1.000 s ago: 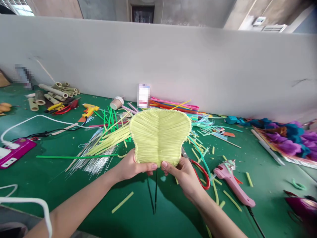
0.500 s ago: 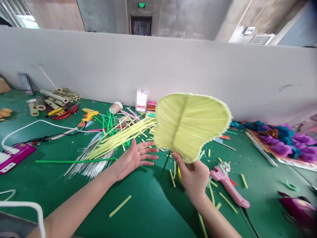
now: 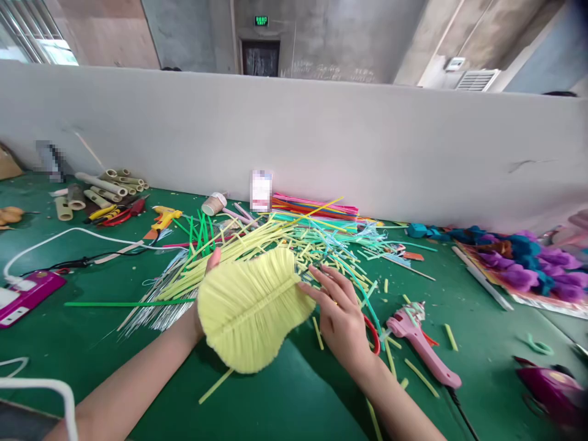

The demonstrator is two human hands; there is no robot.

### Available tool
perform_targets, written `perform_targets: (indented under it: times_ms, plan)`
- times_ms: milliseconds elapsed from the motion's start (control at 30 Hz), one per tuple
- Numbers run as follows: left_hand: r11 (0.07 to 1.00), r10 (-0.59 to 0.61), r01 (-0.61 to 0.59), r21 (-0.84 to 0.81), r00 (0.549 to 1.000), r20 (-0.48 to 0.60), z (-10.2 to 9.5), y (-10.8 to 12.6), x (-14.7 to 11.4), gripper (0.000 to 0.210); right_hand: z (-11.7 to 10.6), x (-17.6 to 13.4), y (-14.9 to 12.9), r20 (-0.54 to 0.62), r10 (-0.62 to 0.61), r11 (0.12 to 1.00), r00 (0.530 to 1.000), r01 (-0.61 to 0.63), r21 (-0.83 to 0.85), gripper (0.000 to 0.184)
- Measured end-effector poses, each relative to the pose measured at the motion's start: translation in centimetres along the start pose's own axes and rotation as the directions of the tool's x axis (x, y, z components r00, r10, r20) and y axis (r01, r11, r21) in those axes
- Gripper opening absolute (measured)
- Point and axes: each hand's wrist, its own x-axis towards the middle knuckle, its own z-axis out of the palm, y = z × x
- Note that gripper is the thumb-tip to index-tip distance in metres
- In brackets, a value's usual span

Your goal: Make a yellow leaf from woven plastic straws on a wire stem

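A yellow-green leaf [image 3: 250, 315] of fuzzy pipe-cleaner strips, with a raised midrib, is held above the table, tilted with its base to the upper right. My left hand [image 3: 213, 261] supports it from behind; only the thumb and wrist edge show, the other fingers being hidden by the leaf. At the base, my right hand [image 3: 340, 312] has its fingers closed around the dark stem end, which they partly cover. Beneath and beyond the hands lie loose yellow-green pipe cleaners [image 3: 239, 245] and short cut pieces. Red handle loops [image 3: 373, 335] peek out beside my right wrist.
A pink glue gun [image 3: 425, 349] lies to the right, trailing a black cord. Farther left are a yellow glue gun [image 3: 166, 217], bamboo tubes [image 3: 105, 187] and a magenta power strip [image 3: 34, 291]. Purple and blue fuzzy pieces [image 3: 519, 260] lie right. A pale partition [image 3: 294, 135] stands behind.
The leaf has swung down and left, from upright to tilted, its base now pointing right. My left hand, earlier free and spread, is now behind it. My right hand has shifted to the stem end.
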Motion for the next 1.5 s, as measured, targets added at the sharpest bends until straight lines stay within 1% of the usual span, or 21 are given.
perform_targets:
  times_ms: [100, 133, 167, 200, 233, 267, 333, 367, 400, 433, 500, 567, 700, 833, 1033, 1100, 1167, 1267, 1333, 1400, 1500]
  plan:
    - [0.999, 0.037, -0.036, 0.017, 0.994, -0.107, -0.1, -0.1, -0.1, 0.051, 0.4, 0.0, -0.6, -0.055, 0.208, 0.964, 0.977, -0.195, 0.183, 0.042]
    - [0.998, 0.033, -0.025, 0.053, 0.988, -0.154, 0.0, -0.2, -0.1, 0.050, 0.5, 0.1, -0.9, -0.066, 0.304, 0.927, 0.950, -0.279, 0.253, 0.035]
    - [0.995, 0.023, -0.004, 0.100, 0.980, -0.196, 0.2, -0.3, 0.0, 0.052, 0.6, 0.2, -1.1, -0.071, 0.412, 0.869, 0.908, -0.368, 0.331, 0.028]
    - [0.989, 0.017, 0.019, 0.149, 0.973, -0.232, 0.4, -0.4, 0.1, 0.055, 0.6, 0.3, -1.3, -0.054, 0.522, 0.787, 0.851, -0.455, 0.417, 0.022]
    - [0.980, 0.010, 0.043, 0.196, 0.965, -0.262, 0.6, -0.5, 0.2, 0.056, 0.6, 0.4, -1.5, 0.004, 0.619, 0.678, 0.785, -0.537, 0.503, 0.022]
    - [0.968, 0.002, 0.070, 0.239, 0.958, -0.287, 0.8, -0.6, 0.3, 0.055, 0.6, 0.5, -1.6, 0.101, 0.687, 0.551, 0.720, -0.606, 0.574, 0.026]
    - [0.942, -0.023, 0.134, 0.307, 0.940, -0.340, 1.0, -0.8, 0.6, 0.047, 0.3, 0.8, -1.8, 0.342, 0.713, 0.309, 0.612, -0.713, 0.630, 0.035]
    - [0.929, -0.036, 0.168, 0.328, 0.927, -0.373, 1.2, -0.9, 0.7, 0.041, 0.2, 1.0, -1.8, 0.443, 0.688, 0.224, 0.575, -0.748, 0.624, 0.037]
    - [0.917, -0.046, 0.203, 0.344, 0.909, -0.415, 1.3, -1.0, 0.8, 0.035, 0.0, 1.1, -1.9, 0.513, 0.659, 0.167, 0.550, -0.772, 0.613, 0.038]
    - [0.906, -0.048, 0.232, 0.353, 0.888, -0.458, 1.4, -1.0, 0.9, 0.032, -0.1, 1.2, -2.0, 0.552, 0.637, 0.140, 0.538, -0.784, 0.604, 0.039]
    - [0.895, -0.040, 0.262, 0.361, 0.853, -0.520, 1.7, -1.2, 1.1, 0.031, -0.1, 1.3, -2.3, 0.571, 0.623, 0.139, 0.534, -0.795, 0.591, 0.038]
    - [0.898, -0.034, 0.261, 0.354, 0.844, -0.536, 2.0, -1.5, 1.2, 0.032, 0.0, 1.2, -2.6, 0.588, 0.617, 0.149, 0.523, -0.811, 0.566, 0.036]
    - [0.914, -0.074, 0.256, 0.314, 0.867, -0.494, 2.6, -1.7, 1.2, 0.027, 0.1, 1.0, -3.0, 0.635, 0.592, 0.130, 0.497, -0.836, 0.533, 0.033]
    - [0.927, -0.123, 0.269, 0.262, 0.877, -0.465, 2.9, -1.8, 1.2, 0.020, 0.1, 1.0, -3.1, 0.646, 0.569, 0.112, 0.509, -0.826, 0.553, 0.030]
    - [0.923, -0.105, 0.256, 0.288, 0.886, -0.451, 2.5, -2.1, 1.1, 0.019, 0.3, 0.9, -3.3, 0.660, 0.562, 0.099, 0.499, -0.833, 0.545, 0.028]
    - [0.910, -0.083, 0.260, 0.324, 0.878, -0.471, 2.6, -2.0, 1.1, 0.020, 0.2, 1.1, -3.5, 0.666, 0.557, 0.109, 0.495, -0.839, 0.533, 0.029]
    - [0.882, -0.041, 0.268, 0.388, 0.862, -0.504, 2.8, -1.9, 1.0, 0.022, 0.0, 1.2, -3.6, 0.672, 0.539, 0.147, 0.508, -0.842, 0.519, 0.028]
    - [0.800, 0.036, 0.295, 0.523, 0.846, -0.532, 3.2, -1.6, 0.9, 0.025, -0.2, 1.4, -3.6, 0.645, 0.518, 0.271, 0.562, -0.823, 0.499, 0.026]
    - [0.750, 0.060, 0.304, 0.588, 0.853, -0.518, 3.3, -1.5, 0.9, 0.026, -0.3, 1.5, -3.6, 0.633, 0.504, 0.329, 0.588, -0.808, 0.489, 0.025]
    - [0.745, 0.068, 0.287, 0.603, 0.865, -0.496, 3.4, -1.5, 0.9, 0.027, -0.4, 1.5, -3.5, 0.644, 0.498, 0.324, 0.581, -0.813, 0.483, 0.026]
    - [0.790, 0.039, 0.268, 0.551, 0.875, -0.482, 3.3, -1.5, 0.9, 0.035, -0.5, 1.4, -3.2, 0.628, 0.562, 0.264, 0.538, -0.836, 0.481, 0.029]
